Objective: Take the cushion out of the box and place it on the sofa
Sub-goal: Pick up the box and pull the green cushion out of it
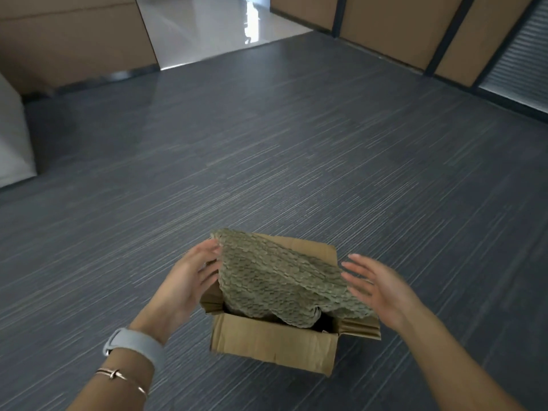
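An open cardboard box (272,341) sits on the dark carpet in front of me. A green-grey knitted cushion (275,277) sticks up out of it, tilted, its upper corner at the far left. My left hand (186,280) is spread against the cushion's left edge, fingertips touching its upper corner. At the cushion's right edge my right hand (379,287) has its fingers apart, and I cannot tell whether it touches. Neither hand has closed around the cushion. The sofa is not clearly in view.
Dark striped carpet (267,143) stretches ahead and to both sides. A pale upholstered block (12,134) stands at the far left edge. Brown wall panels (400,28) line the right and back; a glossy-floored opening (213,28) lies straight ahead.
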`<act>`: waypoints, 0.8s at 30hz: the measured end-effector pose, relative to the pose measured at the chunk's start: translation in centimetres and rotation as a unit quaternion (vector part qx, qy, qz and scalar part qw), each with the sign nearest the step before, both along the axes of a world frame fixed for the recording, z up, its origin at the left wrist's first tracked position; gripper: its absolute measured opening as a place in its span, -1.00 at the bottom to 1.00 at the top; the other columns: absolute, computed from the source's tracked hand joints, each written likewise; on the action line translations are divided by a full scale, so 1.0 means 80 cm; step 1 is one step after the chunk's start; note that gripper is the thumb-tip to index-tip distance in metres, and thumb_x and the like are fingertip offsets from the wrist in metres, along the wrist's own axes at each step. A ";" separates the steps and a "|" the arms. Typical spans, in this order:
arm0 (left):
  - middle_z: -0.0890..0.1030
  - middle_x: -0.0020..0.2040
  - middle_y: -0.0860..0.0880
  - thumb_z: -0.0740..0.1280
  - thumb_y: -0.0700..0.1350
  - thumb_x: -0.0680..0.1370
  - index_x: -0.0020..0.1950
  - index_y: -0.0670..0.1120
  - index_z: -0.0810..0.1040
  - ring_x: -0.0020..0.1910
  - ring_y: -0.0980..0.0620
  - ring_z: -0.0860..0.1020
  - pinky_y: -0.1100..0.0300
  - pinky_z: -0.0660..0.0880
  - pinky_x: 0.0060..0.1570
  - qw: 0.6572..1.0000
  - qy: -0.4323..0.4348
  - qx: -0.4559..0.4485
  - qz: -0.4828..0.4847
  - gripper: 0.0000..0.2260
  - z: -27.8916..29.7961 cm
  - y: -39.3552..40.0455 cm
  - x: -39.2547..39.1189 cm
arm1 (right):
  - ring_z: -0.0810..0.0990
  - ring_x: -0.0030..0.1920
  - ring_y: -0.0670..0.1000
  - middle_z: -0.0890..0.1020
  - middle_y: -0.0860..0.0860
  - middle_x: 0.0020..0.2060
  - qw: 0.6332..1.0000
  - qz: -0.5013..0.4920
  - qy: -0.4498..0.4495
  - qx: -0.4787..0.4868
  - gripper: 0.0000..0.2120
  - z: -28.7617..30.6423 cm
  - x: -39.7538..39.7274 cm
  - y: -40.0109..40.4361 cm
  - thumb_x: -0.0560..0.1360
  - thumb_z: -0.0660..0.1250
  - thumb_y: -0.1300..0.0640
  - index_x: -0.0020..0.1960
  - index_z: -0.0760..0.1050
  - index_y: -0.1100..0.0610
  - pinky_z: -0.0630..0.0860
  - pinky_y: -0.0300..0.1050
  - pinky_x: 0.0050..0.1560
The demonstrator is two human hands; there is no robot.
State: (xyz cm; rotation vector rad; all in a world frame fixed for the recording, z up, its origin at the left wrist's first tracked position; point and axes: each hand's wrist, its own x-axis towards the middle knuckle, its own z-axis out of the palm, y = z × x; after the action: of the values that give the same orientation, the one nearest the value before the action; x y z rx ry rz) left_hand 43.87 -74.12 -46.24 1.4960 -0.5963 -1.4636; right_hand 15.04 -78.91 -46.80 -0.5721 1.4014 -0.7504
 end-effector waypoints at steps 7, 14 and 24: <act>0.44 0.24 0.02 0.27 -0.26 0.52 0.51 -0.01 0.11 0.13 0.00 0.46 0.17 0.40 -0.01 0.997 -0.048 -0.044 0.040 -0.39 -0.146 -0.038 -0.030 | 0.58 0.09 0.02 0.65 0.07 0.05 0.996 0.085 0.030 -0.001 -0.77 -0.143 -0.023 0.013 0.51 0.28 0.07 0.10 0.55 0.14 0.42 -0.05 0.15; 0.31 0.42 -0.16 0.22 -0.42 0.39 0.53 0.10 -0.10 0.24 -0.12 0.36 -0.05 0.41 0.13 0.993 -0.098 -0.031 0.057 -0.14 -0.196 -0.044 -0.031 | 0.64 0.01 0.03 0.73 0.02 -0.04 0.962 0.264 0.053 0.033 -0.81 -0.163 -0.069 0.029 0.43 0.37 0.06 -0.03 0.63 0.13 0.51 -0.08 0.04; 0.33 0.41 -0.19 0.30 -0.42 0.43 0.55 -0.01 -0.10 0.34 -0.23 0.35 0.01 0.40 0.10 0.983 -0.180 0.030 0.015 -0.15 -0.223 -0.051 -0.024 | 0.51 0.15 0.16 0.53 0.14 0.07 0.867 0.150 0.467 -0.086 -0.57 -0.237 -0.064 0.012 0.23 0.54 -0.02 -0.01 0.50 0.14 0.46 -0.05 0.09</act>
State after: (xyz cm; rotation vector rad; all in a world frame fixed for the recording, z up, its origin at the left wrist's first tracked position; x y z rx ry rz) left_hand 41.93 -78.23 -64.09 1.8266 -0.7471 -1.2032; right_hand 9.95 -77.92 -65.73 -1.3840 2.0590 -0.3259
